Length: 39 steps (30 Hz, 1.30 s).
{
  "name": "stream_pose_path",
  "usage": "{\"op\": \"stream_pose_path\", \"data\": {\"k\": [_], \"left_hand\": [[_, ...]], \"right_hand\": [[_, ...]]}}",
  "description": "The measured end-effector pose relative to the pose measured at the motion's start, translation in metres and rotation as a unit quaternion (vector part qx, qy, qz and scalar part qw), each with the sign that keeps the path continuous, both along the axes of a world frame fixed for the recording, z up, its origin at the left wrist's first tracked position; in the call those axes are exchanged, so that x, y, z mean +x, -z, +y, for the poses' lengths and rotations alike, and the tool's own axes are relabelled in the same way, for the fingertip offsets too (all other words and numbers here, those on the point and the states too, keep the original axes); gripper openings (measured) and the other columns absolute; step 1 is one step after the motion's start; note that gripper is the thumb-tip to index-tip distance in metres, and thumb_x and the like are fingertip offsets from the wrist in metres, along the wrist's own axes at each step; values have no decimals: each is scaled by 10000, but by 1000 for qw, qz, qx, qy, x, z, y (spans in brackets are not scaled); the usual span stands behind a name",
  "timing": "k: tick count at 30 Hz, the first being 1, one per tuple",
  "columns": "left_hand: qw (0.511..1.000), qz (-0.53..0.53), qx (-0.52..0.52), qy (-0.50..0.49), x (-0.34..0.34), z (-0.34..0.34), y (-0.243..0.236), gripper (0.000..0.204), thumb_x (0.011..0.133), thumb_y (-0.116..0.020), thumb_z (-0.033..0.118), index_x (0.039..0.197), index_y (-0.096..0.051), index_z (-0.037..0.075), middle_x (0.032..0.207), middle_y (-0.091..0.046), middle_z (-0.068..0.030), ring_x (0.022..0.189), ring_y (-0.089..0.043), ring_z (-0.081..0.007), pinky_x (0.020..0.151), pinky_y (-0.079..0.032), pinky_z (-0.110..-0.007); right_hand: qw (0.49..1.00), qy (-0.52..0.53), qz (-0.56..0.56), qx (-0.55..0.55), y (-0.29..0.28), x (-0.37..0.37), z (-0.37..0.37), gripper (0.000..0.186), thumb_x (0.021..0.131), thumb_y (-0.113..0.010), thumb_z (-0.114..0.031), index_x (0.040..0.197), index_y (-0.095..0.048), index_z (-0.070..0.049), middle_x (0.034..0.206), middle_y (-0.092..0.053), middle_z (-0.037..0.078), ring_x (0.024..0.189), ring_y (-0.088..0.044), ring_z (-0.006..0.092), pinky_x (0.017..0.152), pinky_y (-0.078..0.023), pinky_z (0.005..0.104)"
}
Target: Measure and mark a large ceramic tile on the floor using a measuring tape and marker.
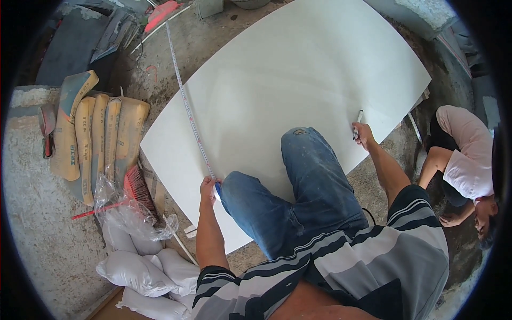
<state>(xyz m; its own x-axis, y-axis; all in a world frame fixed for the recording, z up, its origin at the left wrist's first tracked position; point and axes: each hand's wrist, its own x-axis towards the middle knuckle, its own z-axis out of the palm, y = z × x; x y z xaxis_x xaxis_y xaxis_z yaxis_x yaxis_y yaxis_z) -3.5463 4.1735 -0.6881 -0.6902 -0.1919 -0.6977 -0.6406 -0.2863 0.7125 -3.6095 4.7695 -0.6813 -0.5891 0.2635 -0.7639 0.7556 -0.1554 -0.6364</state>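
Note:
A large white board (256, 90) lies flat on the floor, and my knees rest on its near part. By my left knee, my left hand (208, 189) is closed round a tape measure (217, 193), whose blue case shows only in part. Its pale blade (188, 106) is drawn out across the board's left side and past the far edge. My right hand (364, 134), low over the board's right part, grips a marker pen (358, 121) that points up and away from me.
Tan paper sacks (101, 133) stand at the left, with a trowel (47, 128) beside them. Below are a red broom (140, 186), clear plastic wrap (120, 210) and white bags (138, 272). A person (469, 149) crouches at the right. Something red (160, 15) lies at the far left.

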Motion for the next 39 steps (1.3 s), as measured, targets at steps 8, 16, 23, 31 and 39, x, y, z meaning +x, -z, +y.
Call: {"op": "stream_pose_path", "data": {"k": [8,16,23,31,39], "left_hand": [[1000,7,14,-2,0,-1,2,60,796,-432,16,799,-482,50,705,-574,-93,626,-557,-183,596,-478,-297],[1000,-8,-11,14,0,0,0,65,800,-430,27,802,-474,74,722,-576,-87,651,-566,-195,615,-484,-310],[1000,-1,-14,12,0,-7,10,70,807,-432,26,800,-480,77,725,-579,-83,653,-566,-195,617,-483,-315],[1000,-5,-1,8,-1,2,0,64,820,-422,23,816,-476,58,719,-578,-91,650,-552,-187,639,-468,-303],[1000,-2,8,-2,0,0,-4,66,816,-423,21,809,-465,72,715,-568,-89,649,-551,-192,626,-471,-303]], "right_hand": [[1000,-6,4,3,0,0,1,252,722,-527,-289,659,-451,-58,490,-378,36,333,-331,115,312,-197,245],[1000,-8,3,18,-5,0,-2,261,729,-520,-298,640,-450,-63,482,-377,27,334,-331,116,313,-204,250],[1000,-14,7,4,-3,-1,1,266,728,-523,-309,625,-451,-74,477,-372,19,329,-327,117,309,-209,248],[1000,-6,10,7,-4,1,0,263,721,-524,-282,631,-430,-54,487,-374,38,330,-322,116,311,-194,249],[1000,-9,17,3,-3,0,-3,271,724,-522,-284,619,-441,-47,487,-385,43,327,-336,120,305,-198,250]]}}
